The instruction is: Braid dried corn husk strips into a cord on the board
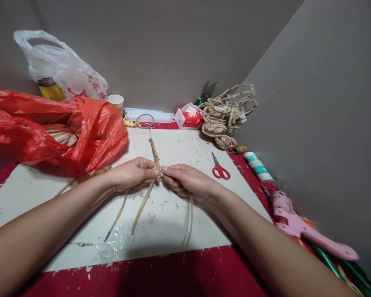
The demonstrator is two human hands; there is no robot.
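- Head view: both hands meet over the middle of a pale board that lies on the red worktop.
- The left hand is closed, with thumb and fingertips pinched on a braided straw strip at its near end; the braid runs away from the hands toward the far edge of the board.
- The right hand is closed too, its fingertips pinching a straw strand right beside the left thumb, so the two hands touch or nearly touch at the braid.
- Loose straw strands hang from the pinch point and trail across the board toward the person; more strands run under the right wrist.
- A red plastic bag with a bundle of straw inside lies on the left of the board, near the left forearm.
- Behind it stand a white plastic bag and a paper cup.
- Red-handled scissors lie on the board just right of the right hand, apart from it.
- At the far right corner sits a heap of woven straw pieces next to a red and white packet.
- A white tube and a pink tool lie along the right edge of the worktop.
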